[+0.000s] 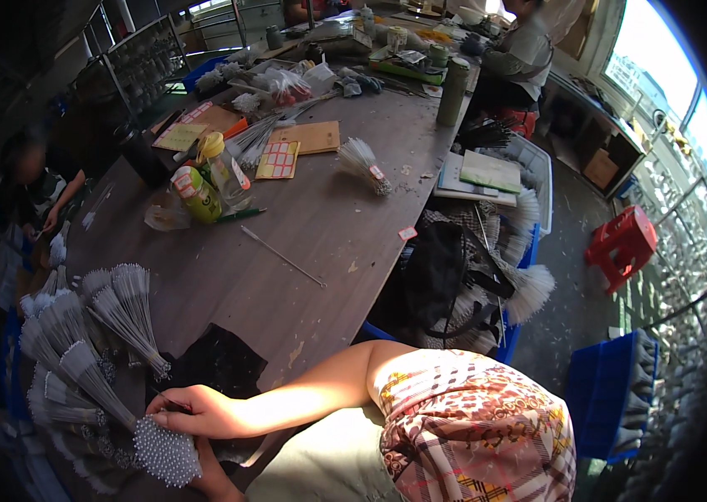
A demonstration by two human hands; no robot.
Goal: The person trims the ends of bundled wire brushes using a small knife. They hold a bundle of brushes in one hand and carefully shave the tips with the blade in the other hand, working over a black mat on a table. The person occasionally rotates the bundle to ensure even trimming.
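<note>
A thick bundle of thin wire brushes (168,452) is at the lower left, its many small wire ends facing me and its pale bristles pointing up and left. My left hand (215,481) is closed around its underside, with the fingers mostly hidden behind it. At the bundle's upper edge, my right hand (192,411) is closed, thumb and fingers pressed together against the brushes. More brush bundles (126,314) lie fanned out just beyond my hands. Beside them is a black cloth or sheet (219,361) on the table.
A single brush (284,255) and a small standing brush bundle (364,167) are on the table (345,284). Bottles (224,171) and envelopes (307,136) lie farther back. Right of the table are a black bag (437,276), a red stool (622,243) and blue crates (612,393). Other people sit nearby.
</note>
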